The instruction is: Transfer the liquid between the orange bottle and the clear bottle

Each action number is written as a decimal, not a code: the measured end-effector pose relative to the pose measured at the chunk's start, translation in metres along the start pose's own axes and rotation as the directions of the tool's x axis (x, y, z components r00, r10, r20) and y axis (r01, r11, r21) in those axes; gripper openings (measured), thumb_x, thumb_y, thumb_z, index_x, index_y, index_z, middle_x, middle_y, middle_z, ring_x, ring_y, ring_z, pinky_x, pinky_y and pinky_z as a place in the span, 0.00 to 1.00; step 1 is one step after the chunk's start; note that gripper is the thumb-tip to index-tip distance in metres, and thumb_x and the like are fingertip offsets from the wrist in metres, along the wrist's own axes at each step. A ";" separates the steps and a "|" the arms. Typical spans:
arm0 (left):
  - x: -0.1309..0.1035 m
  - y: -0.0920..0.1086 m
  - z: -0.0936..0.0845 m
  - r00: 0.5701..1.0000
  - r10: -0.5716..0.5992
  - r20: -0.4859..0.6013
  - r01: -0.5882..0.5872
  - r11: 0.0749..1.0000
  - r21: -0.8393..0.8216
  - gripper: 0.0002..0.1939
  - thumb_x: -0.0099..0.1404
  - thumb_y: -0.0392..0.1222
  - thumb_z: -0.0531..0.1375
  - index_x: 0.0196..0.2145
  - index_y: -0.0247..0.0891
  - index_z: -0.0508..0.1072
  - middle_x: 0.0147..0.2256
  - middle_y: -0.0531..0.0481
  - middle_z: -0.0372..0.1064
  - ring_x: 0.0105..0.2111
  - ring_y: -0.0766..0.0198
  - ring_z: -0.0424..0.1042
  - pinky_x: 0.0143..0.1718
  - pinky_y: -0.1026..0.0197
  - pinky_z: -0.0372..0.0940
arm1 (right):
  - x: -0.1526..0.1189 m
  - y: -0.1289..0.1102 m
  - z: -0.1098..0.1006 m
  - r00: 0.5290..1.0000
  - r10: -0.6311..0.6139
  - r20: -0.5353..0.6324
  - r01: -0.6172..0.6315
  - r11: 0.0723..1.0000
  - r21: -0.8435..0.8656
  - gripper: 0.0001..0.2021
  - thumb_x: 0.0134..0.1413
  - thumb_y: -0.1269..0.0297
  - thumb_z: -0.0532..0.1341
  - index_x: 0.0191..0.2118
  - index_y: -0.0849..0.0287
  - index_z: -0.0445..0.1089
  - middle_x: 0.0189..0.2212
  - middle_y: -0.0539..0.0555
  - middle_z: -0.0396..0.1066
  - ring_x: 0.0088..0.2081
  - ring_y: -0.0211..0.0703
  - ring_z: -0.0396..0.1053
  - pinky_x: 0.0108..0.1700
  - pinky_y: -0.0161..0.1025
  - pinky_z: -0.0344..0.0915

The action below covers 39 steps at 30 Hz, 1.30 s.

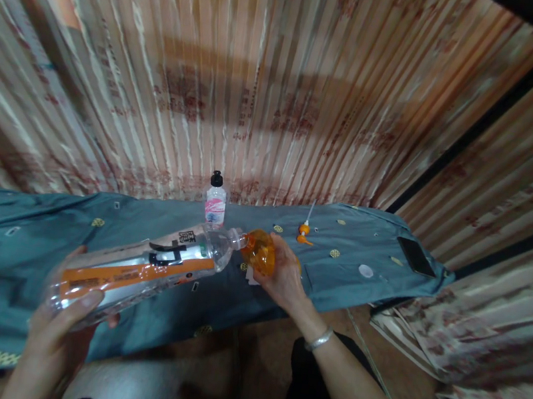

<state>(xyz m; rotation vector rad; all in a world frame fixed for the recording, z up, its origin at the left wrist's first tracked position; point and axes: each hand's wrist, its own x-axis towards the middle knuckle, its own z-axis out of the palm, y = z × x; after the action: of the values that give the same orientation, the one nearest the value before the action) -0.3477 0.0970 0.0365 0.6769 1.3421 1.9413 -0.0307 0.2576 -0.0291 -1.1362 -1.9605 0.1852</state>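
My left hand [67,323] is wrapped round the lower end of a large clear plastic bottle [139,267] with an orange and white label. The bottle lies tilted, its neck pointing right and slightly up. In my right hand [284,276] is a small orange translucent bottle [259,252], its opening turned towards the clear bottle's mouth. The two mouths meet or nearly meet; I cannot tell whether they touch. Farther back on the cloth lies an orange pump head [304,231] with a thin tube. Behind the clear bottle stands a small bottle [216,202] with a black cap and pink label.
A teal patterned cloth [361,241] covers the long surface. At its right end lies a dark phone [416,256], with a whitish round disc [365,270] nearer. Pleated curtains [263,91] hang behind and at the right. Dark poles [480,125] frame the right side.
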 end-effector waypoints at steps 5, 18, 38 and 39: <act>-0.009 0.002 0.009 0.999 0.035 -0.022 -0.035 0.999 0.022 0.38 0.43 0.46 0.80 0.55 0.48 0.82 0.41 0.54 0.80 0.22 0.64 0.72 0.17 0.63 0.69 | 0.000 0.002 0.001 1.000 -0.018 -0.002 0.018 1.000 0.004 0.43 0.44 0.70 0.73 0.69 0.58 0.63 0.62 0.66 0.77 0.64 0.63 0.75 0.68 0.61 0.73; -0.011 0.002 0.010 0.999 0.045 -0.020 -0.045 0.999 0.002 0.40 0.42 0.45 0.80 0.55 0.50 0.82 0.44 0.54 0.80 0.23 0.65 0.72 0.17 0.65 0.69 | -0.003 0.007 0.005 1.000 -0.025 -0.003 0.025 1.000 -0.016 0.45 0.45 0.69 0.73 0.71 0.58 0.62 0.63 0.67 0.75 0.66 0.64 0.74 0.68 0.62 0.72; -0.011 0.002 0.011 0.998 0.056 -0.023 -0.055 0.998 0.030 0.37 0.43 0.47 0.80 0.54 0.51 0.83 0.44 0.52 0.79 0.26 0.62 0.72 0.16 0.65 0.68 | -0.001 0.002 -0.001 0.999 -0.039 0.013 0.039 0.999 -0.030 0.42 0.46 0.70 0.72 0.69 0.59 0.64 0.62 0.67 0.76 0.65 0.64 0.74 0.68 0.62 0.72; -0.012 0.003 0.011 0.998 0.056 -0.028 -0.055 0.998 0.028 0.37 0.43 0.47 0.80 0.54 0.51 0.83 0.44 0.53 0.79 0.26 0.62 0.73 0.16 0.65 0.68 | 0.000 0.002 -0.001 0.999 -0.038 0.017 0.039 0.999 -0.031 0.43 0.46 0.70 0.72 0.69 0.59 0.64 0.63 0.68 0.75 0.65 0.64 0.74 0.68 0.62 0.72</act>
<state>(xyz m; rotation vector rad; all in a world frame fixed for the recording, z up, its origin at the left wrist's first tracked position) -0.3329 0.0940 0.0422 0.7091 1.3834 1.9864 -0.0286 0.2579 -0.0294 -1.1194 -2.0044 0.1448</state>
